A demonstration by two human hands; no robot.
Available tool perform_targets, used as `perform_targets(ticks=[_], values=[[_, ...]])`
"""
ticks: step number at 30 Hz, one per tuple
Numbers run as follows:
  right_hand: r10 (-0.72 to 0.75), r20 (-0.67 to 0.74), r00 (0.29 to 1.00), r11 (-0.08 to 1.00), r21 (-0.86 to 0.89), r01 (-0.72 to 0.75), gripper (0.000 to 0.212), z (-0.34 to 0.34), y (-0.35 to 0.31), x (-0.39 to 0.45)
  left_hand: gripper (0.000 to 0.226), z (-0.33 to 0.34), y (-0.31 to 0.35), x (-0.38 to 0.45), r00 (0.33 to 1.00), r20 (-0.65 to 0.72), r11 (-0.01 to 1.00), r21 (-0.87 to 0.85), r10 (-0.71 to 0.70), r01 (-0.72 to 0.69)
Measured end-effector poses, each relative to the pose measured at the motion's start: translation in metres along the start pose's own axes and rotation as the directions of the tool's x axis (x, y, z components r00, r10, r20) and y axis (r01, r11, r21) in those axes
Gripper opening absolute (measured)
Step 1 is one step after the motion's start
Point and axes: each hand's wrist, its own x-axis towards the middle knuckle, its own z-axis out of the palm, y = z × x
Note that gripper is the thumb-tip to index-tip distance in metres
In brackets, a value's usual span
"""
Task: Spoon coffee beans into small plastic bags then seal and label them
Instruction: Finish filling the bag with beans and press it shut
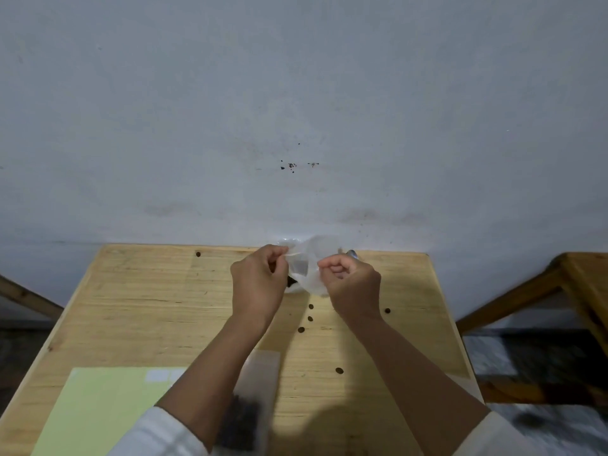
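Above the far middle of the wooden table (138,307) I hold a small clear plastic bag (307,271) between both hands. My left hand (258,281) pinches its left edge, and my right hand (350,284) pinches its right edge. A few dark coffee beans (292,282) show through the bag near my left palm. A spoon tip (352,254) peeks out behind my right hand. A second plastic bag (250,409) with dark beans lies near the front edge, partly hidden under my left forearm.
Several loose beans (310,319) are scattered on the table below my hands. A pale green label sheet (98,409) with white stickers lies at the front left. A grey wall rises behind the table. Wooden frames (566,291) stand to the right and left.
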Motion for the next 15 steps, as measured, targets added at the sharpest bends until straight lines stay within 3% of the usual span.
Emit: perform_targets(ticks=[6,9,12,15], values=[[0.002,0.151,0.989,0.998,0.063,-0.012,0.007,-0.003,-0.011,0.001,0.028,-0.008,-0.012,-0.001,0.969,0.228,0.991,-0.114,0.091,-0.067],[0.036,0.152,0.988,0.996,0.074,-0.047,0.007,-0.006,-0.011,0.002,0.062,-0.014,-0.022,-0.005,0.907,0.401,0.974,-0.224,0.131,-0.041],[0.052,0.204,0.978,0.994,0.080,-0.069,0.009,-0.006,-0.016,-0.001,0.116,-0.014,-0.031,-0.006,0.835,0.525,0.986,-0.095,0.165,-0.135],[0.050,0.303,0.952,0.990,0.113,-0.088,0.016,-0.001,-0.022,-0.004,0.137,-0.011,-0.035,-0.004,0.787,0.574,0.970,-0.055,0.224,-0.236]])
